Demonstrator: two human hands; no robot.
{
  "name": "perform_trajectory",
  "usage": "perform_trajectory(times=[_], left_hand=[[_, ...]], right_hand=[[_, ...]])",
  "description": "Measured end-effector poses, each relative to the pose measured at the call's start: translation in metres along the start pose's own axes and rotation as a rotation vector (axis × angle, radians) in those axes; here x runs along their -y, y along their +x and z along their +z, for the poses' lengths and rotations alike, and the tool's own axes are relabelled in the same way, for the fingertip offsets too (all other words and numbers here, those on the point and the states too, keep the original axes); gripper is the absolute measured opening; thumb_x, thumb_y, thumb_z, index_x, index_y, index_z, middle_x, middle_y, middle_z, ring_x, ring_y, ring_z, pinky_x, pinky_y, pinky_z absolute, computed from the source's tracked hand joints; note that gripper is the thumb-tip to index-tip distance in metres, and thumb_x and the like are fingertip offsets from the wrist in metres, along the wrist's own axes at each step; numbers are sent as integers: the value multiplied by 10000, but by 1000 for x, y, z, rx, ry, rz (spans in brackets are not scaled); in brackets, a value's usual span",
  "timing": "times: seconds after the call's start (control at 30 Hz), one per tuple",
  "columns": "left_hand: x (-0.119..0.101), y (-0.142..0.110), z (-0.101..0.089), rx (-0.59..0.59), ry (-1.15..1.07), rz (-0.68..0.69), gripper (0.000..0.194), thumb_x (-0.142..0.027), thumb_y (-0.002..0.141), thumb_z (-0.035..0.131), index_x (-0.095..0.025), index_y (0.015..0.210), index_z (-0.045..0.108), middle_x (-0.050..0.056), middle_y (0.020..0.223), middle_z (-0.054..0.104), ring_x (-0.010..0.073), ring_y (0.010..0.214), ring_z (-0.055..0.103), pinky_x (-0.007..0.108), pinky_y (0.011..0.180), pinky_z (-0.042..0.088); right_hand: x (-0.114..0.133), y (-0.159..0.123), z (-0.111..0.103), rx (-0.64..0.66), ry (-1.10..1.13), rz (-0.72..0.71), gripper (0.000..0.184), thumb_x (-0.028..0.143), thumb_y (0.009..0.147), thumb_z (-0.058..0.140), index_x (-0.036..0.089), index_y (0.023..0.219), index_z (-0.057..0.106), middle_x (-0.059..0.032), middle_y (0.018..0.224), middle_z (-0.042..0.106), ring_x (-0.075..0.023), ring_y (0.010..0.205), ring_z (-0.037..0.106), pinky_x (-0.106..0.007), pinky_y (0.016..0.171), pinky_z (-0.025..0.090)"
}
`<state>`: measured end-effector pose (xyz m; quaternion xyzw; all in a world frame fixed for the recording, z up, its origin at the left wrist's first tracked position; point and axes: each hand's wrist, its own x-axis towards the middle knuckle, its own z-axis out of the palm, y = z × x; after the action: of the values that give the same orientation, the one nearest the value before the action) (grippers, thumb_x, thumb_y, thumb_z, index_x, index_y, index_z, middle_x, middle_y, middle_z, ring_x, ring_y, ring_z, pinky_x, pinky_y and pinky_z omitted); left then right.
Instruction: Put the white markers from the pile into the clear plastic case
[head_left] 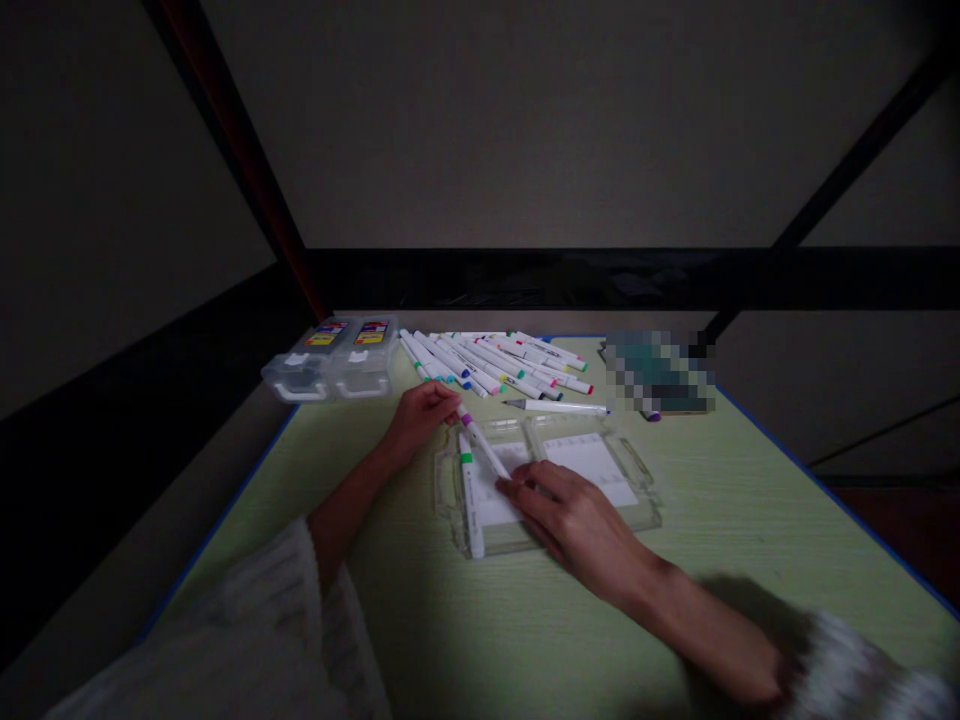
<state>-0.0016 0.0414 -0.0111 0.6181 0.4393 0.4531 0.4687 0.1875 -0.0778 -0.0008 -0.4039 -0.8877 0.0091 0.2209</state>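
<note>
An open clear plastic case lies flat on the pale green table. A white marker with a green band lies in its left half. A second white marker with a purple band slants over the case. My left hand pinches its upper end. My right hand rests on the case, fingertips touching the marker's lower end.
Several white markers with coloured caps lie in a row at the table's far side; one more marker lies apart in front of them. A closed clear case stands at far left, a blurred dark object at far right.
</note>
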Motion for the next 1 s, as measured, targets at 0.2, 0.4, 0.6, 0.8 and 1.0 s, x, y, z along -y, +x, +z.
perform_trajectory(times=[0.2,0.4,0.6,0.8,1.0], left_hand=[[-1,-1,0,17,5,6,169,-295,658,604,-138,633,546,-36,518,544,75,496,483,203,527,359],[-2,-2,-1,27,0,8,164,-293,650,613,-139,650,556,-29,555,563,85,529,512,212,559,390],[0,-1,-1,27,-22,0,151,-269,631,634,-137,687,587,-11,619,600,101,590,554,230,614,430],[1,-1,-1,42,-49,-18,198,-273,613,646,-133,749,614,7,665,631,124,633,590,258,655,457],[0,-2,-1,32,-35,-11,172,-252,609,647,-133,729,611,9,657,637,127,628,594,261,653,460]], right_hand=[[0,0,0,-13,-42,-20,224,132,827,446,134,985,604,-88,863,608,-172,788,559,-296,668,464],[1,0,1,-16,-54,-22,222,130,828,445,135,982,605,-83,848,612,-168,769,557,-293,653,448],[2,0,-2,-7,-66,-16,221,145,843,421,146,966,605,-72,830,612,-157,733,552,-283,636,436],[3,1,-2,0,-59,-13,213,143,837,430,147,954,608,-63,819,616,-154,726,556,-281,639,423],[3,0,-1,-1,-79,-25,207,159,841,438,143,962,604,-65,821,622,-159,711,551,-286,628,416]])
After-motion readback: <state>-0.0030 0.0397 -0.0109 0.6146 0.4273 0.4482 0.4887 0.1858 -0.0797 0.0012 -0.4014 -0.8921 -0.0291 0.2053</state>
